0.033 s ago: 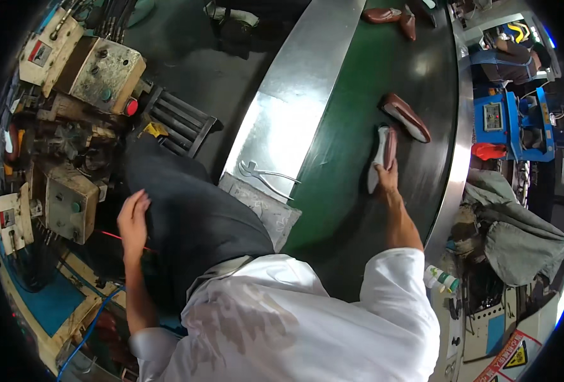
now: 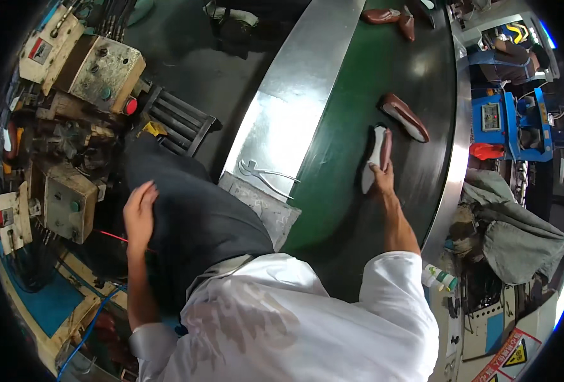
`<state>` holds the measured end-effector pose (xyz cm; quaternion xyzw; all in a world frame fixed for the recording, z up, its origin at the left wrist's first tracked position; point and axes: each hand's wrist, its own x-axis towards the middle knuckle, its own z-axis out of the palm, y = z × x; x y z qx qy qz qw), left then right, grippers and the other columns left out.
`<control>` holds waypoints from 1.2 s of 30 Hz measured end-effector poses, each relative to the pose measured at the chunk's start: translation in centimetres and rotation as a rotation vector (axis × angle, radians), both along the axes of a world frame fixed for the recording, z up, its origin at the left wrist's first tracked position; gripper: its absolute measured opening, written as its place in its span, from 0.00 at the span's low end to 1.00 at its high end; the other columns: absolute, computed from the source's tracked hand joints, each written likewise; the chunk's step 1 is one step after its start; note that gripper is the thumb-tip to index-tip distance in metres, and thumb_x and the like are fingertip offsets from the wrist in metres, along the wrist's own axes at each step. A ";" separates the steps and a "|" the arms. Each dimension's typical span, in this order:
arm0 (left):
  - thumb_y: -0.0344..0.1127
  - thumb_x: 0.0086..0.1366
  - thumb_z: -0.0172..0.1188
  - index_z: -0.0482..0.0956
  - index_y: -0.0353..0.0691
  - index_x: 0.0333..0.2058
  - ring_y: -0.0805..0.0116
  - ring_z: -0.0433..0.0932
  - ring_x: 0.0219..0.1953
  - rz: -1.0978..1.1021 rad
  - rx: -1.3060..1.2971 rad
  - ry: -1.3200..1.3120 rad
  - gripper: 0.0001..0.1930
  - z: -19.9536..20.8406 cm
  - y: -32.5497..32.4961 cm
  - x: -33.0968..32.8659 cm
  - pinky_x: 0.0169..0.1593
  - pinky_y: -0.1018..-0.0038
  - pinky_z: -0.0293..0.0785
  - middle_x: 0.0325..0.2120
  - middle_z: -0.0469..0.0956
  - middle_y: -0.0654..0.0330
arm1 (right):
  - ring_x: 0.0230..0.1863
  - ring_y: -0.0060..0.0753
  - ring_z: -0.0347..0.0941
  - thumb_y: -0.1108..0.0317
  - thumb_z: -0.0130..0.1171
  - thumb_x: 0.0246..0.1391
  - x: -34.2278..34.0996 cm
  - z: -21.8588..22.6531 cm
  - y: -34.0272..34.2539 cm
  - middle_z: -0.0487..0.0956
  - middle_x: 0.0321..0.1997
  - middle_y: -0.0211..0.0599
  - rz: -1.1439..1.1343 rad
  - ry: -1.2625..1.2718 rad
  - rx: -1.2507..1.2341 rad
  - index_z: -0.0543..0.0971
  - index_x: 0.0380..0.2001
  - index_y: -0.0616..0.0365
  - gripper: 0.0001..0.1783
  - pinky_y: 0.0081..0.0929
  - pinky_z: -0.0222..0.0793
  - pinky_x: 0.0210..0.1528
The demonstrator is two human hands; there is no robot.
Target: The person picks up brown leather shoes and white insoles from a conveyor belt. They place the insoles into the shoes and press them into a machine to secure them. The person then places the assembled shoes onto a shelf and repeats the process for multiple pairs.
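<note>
My right hand (image 2: 382, 179) is closed round one end of a brown shoe (image 2: 386, 146) with a pale sole, holding it over the green and dark conveyor belt (image 2: 349, 153). Just beyond it on the belt lies another brown shoe (image 2: 408, 119), its pale underside partly showing. Beside my dark trouser leg, my left hand (image 2: 140, 216) is held with its fingers stretched out and nothing in it. A pair of metal pincers (image 2: 266, 177) rests at the near end of the shiny metal ledge, by a worn grey pad (image 2: 263, 210).
Several more shoes (image 2: 382, 16) lie farther up the belt. To the left stands a machine with control boxes (image 2: 107, 75) and a red button. A slatted black rack (image 2: 179, 121) is near my knee. Beyond the belt are a blue machine (image 2: 511, 124), a grey cloth (image 2: 524, 248) and a person (image 2: 505, 60).
My right hand and the shoe in it have shifted slightly left, and the shoe has turned a little. My left hand has moved slightly up and to the right.
</note>
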<state>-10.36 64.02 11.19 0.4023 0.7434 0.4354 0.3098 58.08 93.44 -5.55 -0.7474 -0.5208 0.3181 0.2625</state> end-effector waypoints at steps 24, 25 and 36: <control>0.36 0.52 0.83 0.58 0.35 0.77 0.48 0.59 0.79 0.125 0.388 0.127 0.57 12.9 -7.3 2.6 0.79 0.59 0.56 0.76 0.60 0.44 | 0.62 0.38 0.78 0.36 0.41 0.78 -58.0 22.5 -21.2 0.78 0.61 0.45 1.003 1.185 -0.672 0.71 0.66 0.58 0.36 0.40 0.74 0.66; 0.37 0.52 0.83 0.58 0.35 0.77 0.49 0.60 0.79 0.139 0.371 0.131 0.57 12.6 -7.5 2.7 0.79 0.58 0.56 0.76 0.61 0.44 | 0.62 0.37 0.78 0.35 0.39 0.78 -58.3 22.5 -21.6 0.78 0.61 0.44 0.923 1.203 -0.812 0.72 0.64 0.58 0.36 0.40 0.74 0.66; 0.24 0.48 0.74 0.77 0.36 0.53 0.47 0.77 0.64 0.058 0.436 0.220 0.30 10.7 -5.8 1.7 0.68 0.57 0.73 0.56 0.79 0.49 | 0.64 0.63 0.75 0.74 0.76 0.53 -56.9 14.4 -20.6 0.76 0.66 0.59 1.484 0.529 0.374 0.45 0.80 0.65 0.62 0.49 0.69 0.70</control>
